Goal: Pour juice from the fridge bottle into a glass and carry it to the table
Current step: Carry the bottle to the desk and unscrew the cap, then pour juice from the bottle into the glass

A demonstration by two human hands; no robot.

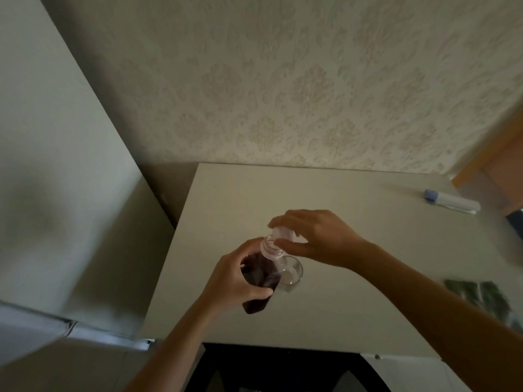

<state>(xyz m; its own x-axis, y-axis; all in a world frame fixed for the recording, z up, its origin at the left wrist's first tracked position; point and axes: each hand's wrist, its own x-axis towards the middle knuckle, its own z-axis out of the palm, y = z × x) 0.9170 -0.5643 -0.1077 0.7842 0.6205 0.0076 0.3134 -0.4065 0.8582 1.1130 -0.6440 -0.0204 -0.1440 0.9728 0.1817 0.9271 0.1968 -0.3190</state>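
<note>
A clear plastic bottle (259, 274) of dark red juice is held over the pale table (353, 292), my left hand (236, 278) gripping its body. The threaded neck is bare. My right hand (314, 236) pinches the pale cap (283, 232) just above and to the right of the neck. A short clear glass (293, 271) stands on the table right behind the bottle, partly hidden by it; no juice shows in it.
The white fridge (56, 193) fills the left side. A white tube with a blue cap (451, 200) lies at the table's far right. A dark green packet (481, 295) lies near the right edge. Patterned wallpaper backs the table.
</note>
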